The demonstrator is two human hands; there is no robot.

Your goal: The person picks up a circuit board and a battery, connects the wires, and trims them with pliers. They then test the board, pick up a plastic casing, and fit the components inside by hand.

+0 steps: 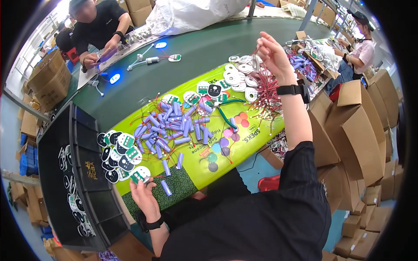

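Note:
At the near left corner of the bright green work mat (198, 163), my left hand (145, 199) is closed on the edge of a round white disc with a green circuit board (140, 174). My right hand (273, 54) is raised over the far right end, its fingers curled in a pinch; what they hold is too small to make out. Below it lie white disc covers (235, 76) and a bundle of red and black wires (264, 93). Purple cylindrical battery cells (174, 124) with wires fill the mat's middle. Green-handled pliers (226, 114) rest beside them.
A black crate (80, 174) with discs stands at the left. Behind the mat runs a dark green conveyor belt (204, 45) with lit blue-white assemblies (114, 78). Two co-workers (102, 28) handle parts across the belt and at far right. Cardboard boxes (357, 126) crowd the right.

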